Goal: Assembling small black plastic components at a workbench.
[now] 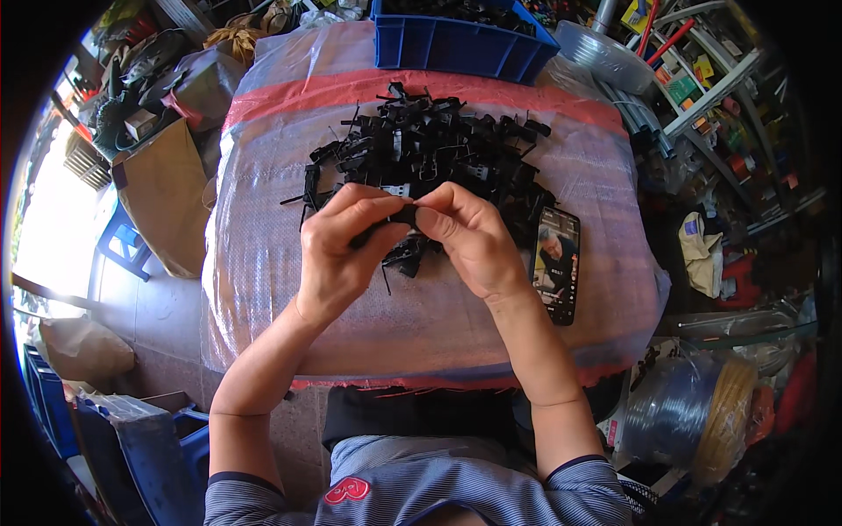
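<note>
Over the middle of the covered work surface, my left hand [342,245] is closed on a small black plastic part [405,215], held between thumb and fingers. My right hand [474,244] meets it from the other side, thumb and forefinger pinched at the part's right end. Fingers cover most of the piece, so its exact kind cannot be made out. Just beyond both hands lies a heap of similar black plastic parts [430,145], some with thin pins or light metal bits. A few pieces lie below my fingers.
A phone [557,267] with a lit screen lies right of the heap. At the far edge stands a blue crate [456,46] holding black parts. Woven plastic sheeting [421,337] covers the surface. A cardboard piece [167,197] stands left; a spool of clear tubing [675,408] sits at lower right.
</note>
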Available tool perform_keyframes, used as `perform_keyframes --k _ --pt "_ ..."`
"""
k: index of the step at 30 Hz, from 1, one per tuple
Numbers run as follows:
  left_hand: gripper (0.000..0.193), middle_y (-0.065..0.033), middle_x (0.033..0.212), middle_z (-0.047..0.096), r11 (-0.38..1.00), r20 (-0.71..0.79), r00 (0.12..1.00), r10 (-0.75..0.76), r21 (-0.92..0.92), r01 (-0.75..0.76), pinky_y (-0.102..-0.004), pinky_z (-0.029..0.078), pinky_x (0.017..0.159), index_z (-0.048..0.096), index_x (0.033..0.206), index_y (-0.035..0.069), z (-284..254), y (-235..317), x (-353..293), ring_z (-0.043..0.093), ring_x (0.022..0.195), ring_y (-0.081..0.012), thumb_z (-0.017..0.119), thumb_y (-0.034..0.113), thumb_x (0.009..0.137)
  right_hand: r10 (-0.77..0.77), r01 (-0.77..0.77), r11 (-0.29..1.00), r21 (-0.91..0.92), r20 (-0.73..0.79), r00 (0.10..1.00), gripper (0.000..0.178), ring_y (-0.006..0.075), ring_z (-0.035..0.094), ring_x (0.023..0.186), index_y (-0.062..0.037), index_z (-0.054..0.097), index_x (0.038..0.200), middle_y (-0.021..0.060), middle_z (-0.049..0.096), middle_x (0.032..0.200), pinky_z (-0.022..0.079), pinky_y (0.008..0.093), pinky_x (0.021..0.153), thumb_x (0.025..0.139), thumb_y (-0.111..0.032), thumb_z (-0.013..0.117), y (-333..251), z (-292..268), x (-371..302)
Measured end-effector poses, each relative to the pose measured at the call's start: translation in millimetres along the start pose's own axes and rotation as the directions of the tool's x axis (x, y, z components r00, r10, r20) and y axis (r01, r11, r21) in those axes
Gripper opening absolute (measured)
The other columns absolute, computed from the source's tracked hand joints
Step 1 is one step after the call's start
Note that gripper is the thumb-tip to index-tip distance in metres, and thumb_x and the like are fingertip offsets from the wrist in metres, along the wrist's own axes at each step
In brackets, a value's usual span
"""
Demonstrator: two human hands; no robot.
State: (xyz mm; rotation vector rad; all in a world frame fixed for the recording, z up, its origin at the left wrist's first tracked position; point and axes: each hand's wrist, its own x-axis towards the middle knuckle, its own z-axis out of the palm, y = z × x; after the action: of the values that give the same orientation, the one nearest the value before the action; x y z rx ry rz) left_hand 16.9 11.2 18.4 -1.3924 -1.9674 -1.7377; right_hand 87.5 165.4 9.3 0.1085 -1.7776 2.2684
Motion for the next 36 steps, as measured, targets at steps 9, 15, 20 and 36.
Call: perform_keyframes --k 9,15,20,36 --pt "0.014 -0.0023 0.074 0.057 0.612 0.119 0.770 -0.626 -0.538 0.580 -0.0210 0.040 0.061 0.061 0.089 -0.001 -17 -8 10 0.052 0.066 -0.0089 0.063 0.010 0.080 -0.213 0.294 0.782 -0.550 0.207 0.955 0.049 0.0167 0.057 0.088 -0.0013 0.051 0.115 0.0074 0.057 0.102 0.046 0.0275 0.080 0.073 -0.016 0.072 -16 9 -4" --pt "0.011 -0.0006 0.072 0.055 0.415 0.324 0.709 -0.626 -0.632 0.655 -0.0220 0.039 0.062 0.060 0.082 0.002 -2 -11 -2 0.050 0.065 -0.0088 0.062 0.012 0.080 -0.538 0.494 0.219 -0.841 0.319 0.780 0.041 0.0273 0.058 0.080 -0.0015 0.058 0.104 0.0123 0.059 0.091 0.049 0.0338 0.069 0.066 -0.003 0.072 -9 11 -3" --pt "0.013 -0.0002 0.075 0.055 0.776 0.152 0.838 -0.524 -0.319 0.544 -0.0212 0.039 0.069 0.057 0.083 0.002 1 -2 -5 0.049 0.070 -0.0064 0.065 0.011 0.079 -0.496 0.435 0.282 -0.855 0.259 0.829 0.037 0.0293 0.056 0.070 0.0005 0.056 0.099 0.0123 0.056 0.079 0.047 0.0367 0.061 0.064 0.002 0.066 3 12 0" --pt "0.021 -0.0101 0.077 0.059 0.106 0.323 0.715 -0.620 -0.868 0.485 -0.0299 0.048 0.056 0.050 0.099 0.008 -29 -30 8 0.063 0.071 -0.0232 0.051 0.008 0.078 -0.432 0.304 0.114 -0.946 0.229 0.873 0.020 0.0273 0.055 0.092 -0.0024 0.062 0.095 0.0110 0.061 0.099 0.044 0.0334 0.082 0.075 -0.003 0.063 11 -20 34"
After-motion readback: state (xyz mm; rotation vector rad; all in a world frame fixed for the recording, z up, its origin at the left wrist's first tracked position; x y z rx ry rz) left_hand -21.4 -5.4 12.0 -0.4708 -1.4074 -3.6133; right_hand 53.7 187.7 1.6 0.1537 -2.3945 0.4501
